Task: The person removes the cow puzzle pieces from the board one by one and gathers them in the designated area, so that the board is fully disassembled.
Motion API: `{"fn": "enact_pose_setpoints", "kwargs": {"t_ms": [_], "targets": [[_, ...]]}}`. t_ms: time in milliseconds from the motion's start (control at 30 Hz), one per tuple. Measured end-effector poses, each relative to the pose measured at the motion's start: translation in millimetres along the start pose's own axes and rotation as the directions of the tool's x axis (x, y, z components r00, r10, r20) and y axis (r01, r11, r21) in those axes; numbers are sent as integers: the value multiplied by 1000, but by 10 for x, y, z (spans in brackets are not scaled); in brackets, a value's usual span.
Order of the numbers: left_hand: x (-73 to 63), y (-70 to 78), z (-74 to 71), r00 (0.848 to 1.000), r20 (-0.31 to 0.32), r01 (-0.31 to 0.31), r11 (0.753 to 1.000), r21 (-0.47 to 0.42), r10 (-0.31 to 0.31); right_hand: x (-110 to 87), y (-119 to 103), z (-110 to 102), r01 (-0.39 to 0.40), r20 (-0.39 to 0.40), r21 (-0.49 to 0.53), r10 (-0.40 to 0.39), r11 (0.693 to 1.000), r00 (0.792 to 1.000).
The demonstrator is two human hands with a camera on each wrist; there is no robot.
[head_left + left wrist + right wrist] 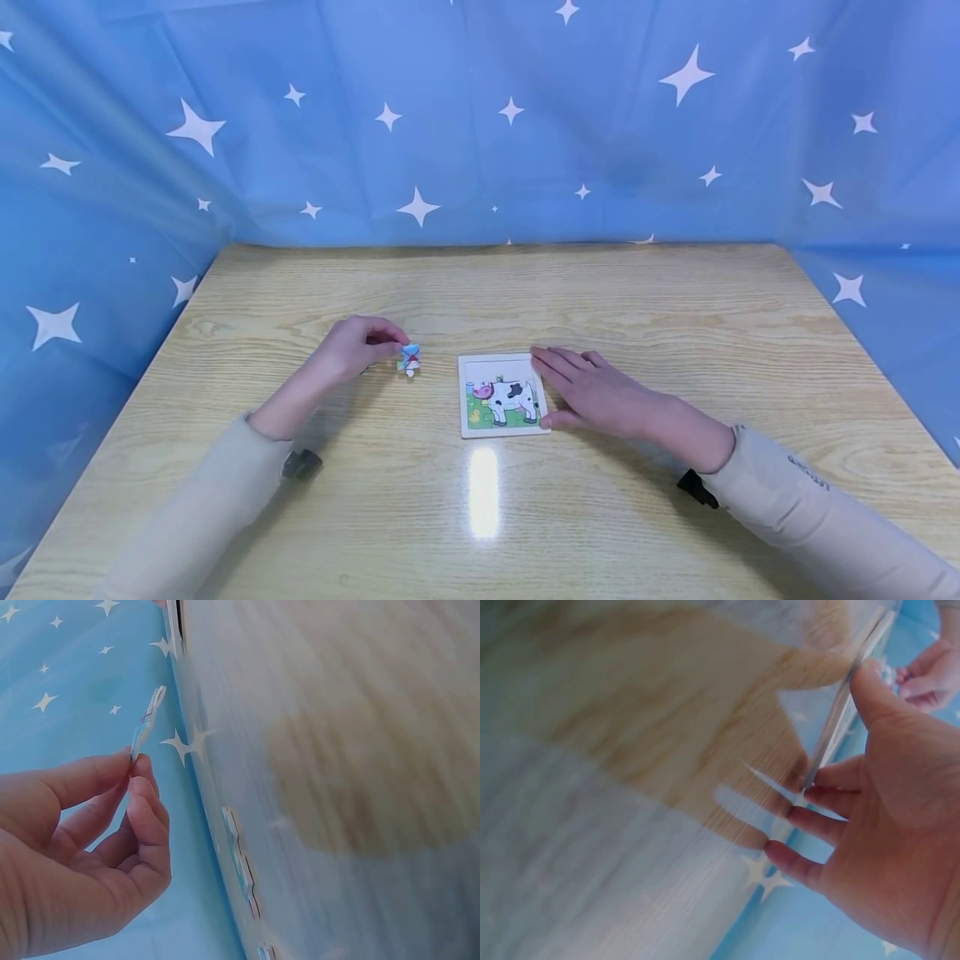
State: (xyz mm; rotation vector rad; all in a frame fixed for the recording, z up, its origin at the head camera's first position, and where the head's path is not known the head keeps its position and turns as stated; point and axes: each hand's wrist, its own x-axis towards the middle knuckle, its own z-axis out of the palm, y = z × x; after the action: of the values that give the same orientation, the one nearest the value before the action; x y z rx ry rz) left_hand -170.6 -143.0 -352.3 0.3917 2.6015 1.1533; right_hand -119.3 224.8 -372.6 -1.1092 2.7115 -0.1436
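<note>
In the head view a square cow jigsaw puzzle [501, 398] lies in its pale tray, its upper part plain white. My left hand [358, 346], left of the tray, pinches a jigsaw piece [410, 359] between thumb and fingertips, above the table. Seen edge-on in the left wrist view, this thin piece [147, 724] stands up from the fingertips. My right hand [592, 392] touches the tray's right edge, thumb near the lower corner and fingers near the upper one. In the right wrist view the fingers of that hand [900, 787] are spread along the tray's edge.
More thin jigsaw pieces [241, 862] lie on the table by the left hand, mostly hidden in the head view. Wood-grain tabletop [637, 300] surrounds the tray. A blue star-patterned cloth [480, 125] hangs behind the table and at its sides.
</note>
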Motion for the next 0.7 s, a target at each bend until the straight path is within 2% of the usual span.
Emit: {"fn": "enact_pose_setpoints", "kwargs": {"t_ms": [433,700], "targets": [[8,-92,-79,997,39,71,997,26,-72,-3,6,4,7,-8,-4,-7,1000,1000],[6,-123,-132,998,38,56,997,61,-58,0,7,3,8,-6,-4,-8,1000,1000]]}}
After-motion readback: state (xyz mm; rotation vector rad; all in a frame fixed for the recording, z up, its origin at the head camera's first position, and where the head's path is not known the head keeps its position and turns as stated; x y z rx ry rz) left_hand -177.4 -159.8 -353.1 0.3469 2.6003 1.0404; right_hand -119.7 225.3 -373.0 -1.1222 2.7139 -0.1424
